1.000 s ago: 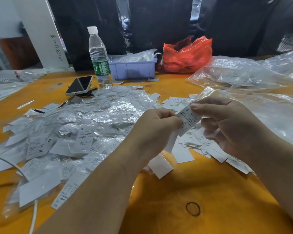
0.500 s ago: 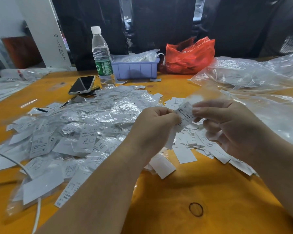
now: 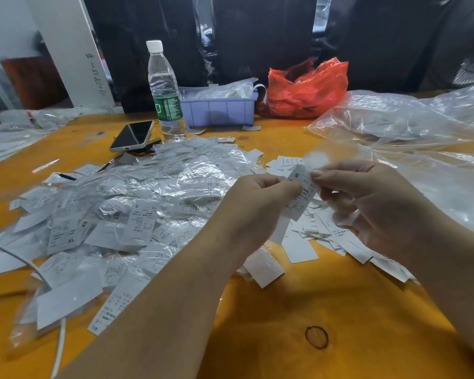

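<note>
The left hand [image 3: 257, 212] shows only its back, so its fingertips on the label [image 3: 298, 199] are hidden. The label's fine print is too small to read. Both forearms are cut off at the lower edges. The white cable [image 3: 59, 348] and the pile of labels [image 3: 66, 291] blur at lower left. The right edge crops the clear bag [image 3: 422, 124].

1. Left hand [image 3: 257, 203]: bare, broad across the back, with rounded knuckles.
2. Left forearm [image 3: 175, 296]: bare behind the wrist, widening toward the lower edge of view.
3. Right hand [image 3: 372, 212]: bare, with short, trimmed fingernails [image 3: 316, 174] at the tips.
4. Right forearm [image 3: 454, 269]: bare behind the wrist.
</note>
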`<state>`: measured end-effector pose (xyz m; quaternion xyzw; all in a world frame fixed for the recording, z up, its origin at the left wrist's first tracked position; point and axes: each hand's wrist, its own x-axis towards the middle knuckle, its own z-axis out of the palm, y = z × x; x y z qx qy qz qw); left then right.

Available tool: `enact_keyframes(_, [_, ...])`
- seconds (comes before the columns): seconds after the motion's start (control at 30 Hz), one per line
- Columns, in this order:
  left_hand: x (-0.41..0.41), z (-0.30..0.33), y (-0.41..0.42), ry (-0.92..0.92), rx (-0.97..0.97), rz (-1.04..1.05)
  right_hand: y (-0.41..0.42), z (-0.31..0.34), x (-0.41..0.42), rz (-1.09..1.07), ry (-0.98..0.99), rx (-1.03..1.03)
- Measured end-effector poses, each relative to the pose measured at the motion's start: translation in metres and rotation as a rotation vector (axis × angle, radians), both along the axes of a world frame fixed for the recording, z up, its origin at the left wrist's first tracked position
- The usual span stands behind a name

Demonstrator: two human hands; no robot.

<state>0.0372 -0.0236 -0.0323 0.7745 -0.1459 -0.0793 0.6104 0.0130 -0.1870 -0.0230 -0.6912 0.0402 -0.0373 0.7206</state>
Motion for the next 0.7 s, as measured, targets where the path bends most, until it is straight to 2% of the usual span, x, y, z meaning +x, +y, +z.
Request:
enact_keyframes(0.13, [-0.0003, 0.0008, -0.0001, -0.041, -0.001, -0.013, 0.0014, 0.0018, -0.0012, 0.068, -0.009, 0.081])
enact_keyframes(0.27, [-0.0002, 0.0016, 0.0008, -0.075, 0.059, -0.044, 0.0021, 0.0039, -0.0041, 0.102, 0.016, 0.045])
enact_keyframes(0.47, [-0.0010, 0.0029, 0.0014, -0.104, 0.028, -0.114, 0.0047, 0.0058, -0.0062, 0.077, 0.032, 0.039])
enact_keyframes(0.7, [0.0004, 0.0029, 0.0043, -0.069, -0.020, -0.055, 0.0057, 0.0070, -0.0079, 0.116, 0.040, -0.026])
